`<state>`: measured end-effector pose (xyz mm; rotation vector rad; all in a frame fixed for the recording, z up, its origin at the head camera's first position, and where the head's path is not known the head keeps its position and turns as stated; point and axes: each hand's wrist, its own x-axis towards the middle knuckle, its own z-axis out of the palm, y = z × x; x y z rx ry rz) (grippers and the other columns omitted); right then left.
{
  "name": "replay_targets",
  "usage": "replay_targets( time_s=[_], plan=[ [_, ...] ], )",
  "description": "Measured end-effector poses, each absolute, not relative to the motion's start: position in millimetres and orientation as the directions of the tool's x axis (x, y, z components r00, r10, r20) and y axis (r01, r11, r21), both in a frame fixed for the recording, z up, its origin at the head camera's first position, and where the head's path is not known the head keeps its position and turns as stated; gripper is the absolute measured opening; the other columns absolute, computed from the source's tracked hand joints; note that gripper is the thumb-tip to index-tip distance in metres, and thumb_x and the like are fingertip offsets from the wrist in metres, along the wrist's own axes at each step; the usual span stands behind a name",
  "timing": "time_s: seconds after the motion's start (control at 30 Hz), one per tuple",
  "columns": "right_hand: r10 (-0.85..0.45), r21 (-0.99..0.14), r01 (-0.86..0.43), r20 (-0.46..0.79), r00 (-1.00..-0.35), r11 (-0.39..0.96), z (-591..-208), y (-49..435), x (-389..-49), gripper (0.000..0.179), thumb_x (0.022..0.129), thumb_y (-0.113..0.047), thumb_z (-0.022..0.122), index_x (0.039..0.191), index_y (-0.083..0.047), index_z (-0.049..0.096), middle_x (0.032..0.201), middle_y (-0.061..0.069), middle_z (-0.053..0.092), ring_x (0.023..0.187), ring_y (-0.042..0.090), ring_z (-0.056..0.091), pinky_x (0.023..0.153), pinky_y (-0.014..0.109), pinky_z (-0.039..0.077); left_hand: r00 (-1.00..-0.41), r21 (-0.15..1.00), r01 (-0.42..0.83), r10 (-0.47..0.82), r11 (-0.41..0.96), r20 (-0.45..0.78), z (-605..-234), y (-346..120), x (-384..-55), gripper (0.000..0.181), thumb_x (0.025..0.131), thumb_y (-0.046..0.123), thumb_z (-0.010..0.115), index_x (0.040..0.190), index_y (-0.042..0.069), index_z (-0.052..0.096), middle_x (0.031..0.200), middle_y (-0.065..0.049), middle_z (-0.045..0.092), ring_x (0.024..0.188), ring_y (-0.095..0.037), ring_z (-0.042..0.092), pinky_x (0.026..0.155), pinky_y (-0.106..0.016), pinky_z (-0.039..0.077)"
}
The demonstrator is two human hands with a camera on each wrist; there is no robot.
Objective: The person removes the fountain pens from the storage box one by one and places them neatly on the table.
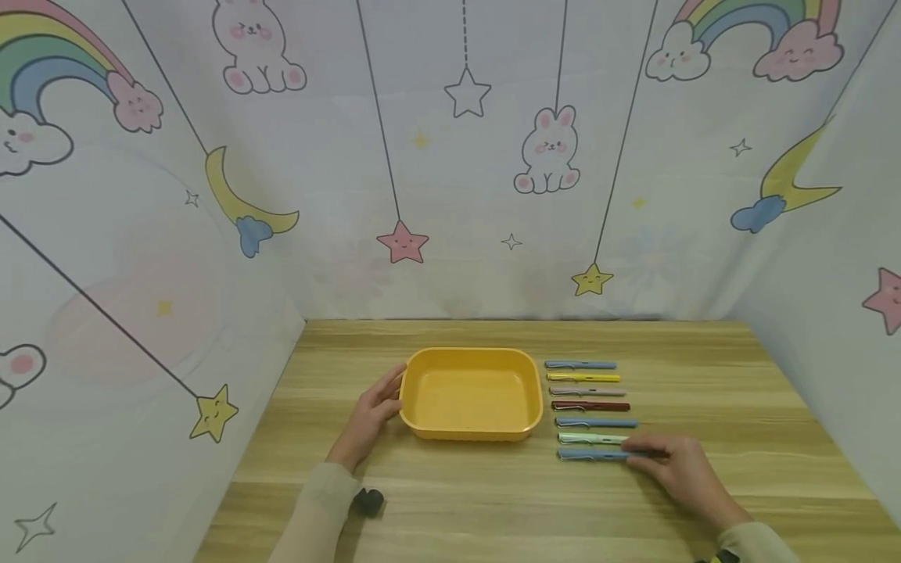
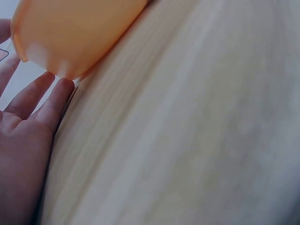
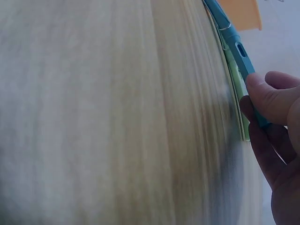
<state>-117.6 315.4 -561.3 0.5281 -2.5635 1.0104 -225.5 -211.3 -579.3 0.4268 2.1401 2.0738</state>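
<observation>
A yellow plastic basin (image 1: 464, 391) sits on the wooden table, its inside bare. Spread fingers of my left hand (image 1: 369, 418) touch its left outer wall; the left wrist view shows the fingertips right at the basin (image 2: 79, 37). To the basin's right, several clip pens lie in a column, roughly parallel. My right hand (image 1: 679, 469) pinches the right end of the nearest one, a blue pen (image 1: 591, 454), between thumb and fingers. In the right wrist view this blue pen (image 3: 241, 58) overlaps a light green pen (image 3: 236, 77) beside it.
Beyond the green pen come another blue pen (image 1: 597, 423), a dark red pen (image 1: 591, 406), a pale pink pen (image 1: 587, 391), a yellow pen (image 1: 584, 378) and a farthest blue pen (image 1: 580, 365). Printed white curtains (image 1: 464, 172) enclose the wooden table (image 1: 479, 508) behind and at both sides.
</observation>
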Motion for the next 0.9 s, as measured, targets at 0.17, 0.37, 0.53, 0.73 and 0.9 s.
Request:
replay_targets(
  time_s=[0.17,0.37,0.53,0.73,0.9],
  plan=[
    [-0.246,-0.506,-0.498,0.484,-0.840,0.705,-562.7,317.2,-118.0,0.034,0.067,0.003,0.092,0.094,-0.016,0.084,0.093,-0.002,0.081,0.089,0.003,0.074,0.083,0.002,0.047,-0.951,0.994,0.105,0.294,0.005,0.099,-578.3,-211.1,-225.5,0.066,0.101,0.005,0.056,0.164,0.016,0.039,0.164,-0.019,0.041,0.150,-0.038,0.041,0.106,-0.023,0.048],
    [-0.278,-0.452,-0.527,0.509,-0.815,0.719,-564.7,318.0,-117.3,0.033,0.065,0.002,0.093,0.092,-0.015,0.084,0.091,0.000,0.081,0.086,0.005,0.075,0.083,0.002,0.047,-0.953,0.995,0.096,0.289,0.009,0.089,-576.1,-210.6,-224.1,0.066,0.101,0.006,0.057,0.163,0.018,0.040,0.163,-0.016,0.044,0.149,-0.036,0.043,0.108,-0.024,0.048],
    [-0.281,-0.457,-0.534,0.511,-0.812,0.711,-564.4,317.0,-117.5,0.033,0.066,0.002,0.093,0.093,-0.014,0.083,0.092,0.001,0.081,0.086,0.006,0.076,0.083,0.002,0.047,-0.952,0.994,0.107,0.291,0.011,0.099,-576.1,-210.7,-224.5,0.066,0.101,0.006,0.057,0.164,0.016,0.039,0.163,-0.017,0.044,0.149,-0.038,0.043,0.107,-0.025,0.048],
    [-0.284,-0.462,-0.532,0.504,-0.816,0.709,-565.6,316.5,-117.7,0.033,0.066,0.002,0.093,0.093,-0.014,0.083,0.092,0.002,0.081,0.086,0.007,0.076,0.083,0.001,0.047,-0.951,0.995,0.102,0.296,0.017,0.093,-577.4,-211.7,-225.5,0.066,0.101,0.009,0.058,0.164,0.019,0.040,0.164,-0.015,0.043,0.150,-0.036,0.042,0.107,-0.024,0.047],
    [-0.284,-0.453,-0.540,0.517,-0.807,0.710,-567.4,316.2,-117.5,0.033,0.066,0.001,0.093,0.093,-0.015,0.083,0.092,0.002,0.081,0.085,0.008,0.076,0.083,0.002,0.047,-0.947,0.994,0.105,0.305,0.005,0.098,-578.6,-212.5,-225.5,0.067,0.101,0.008,0.058,0.164,0.016,0.038,0.165,-0.017,0.041,0.151,-0.039,0.040,0.107,-0.023,0.047]
  ],
)
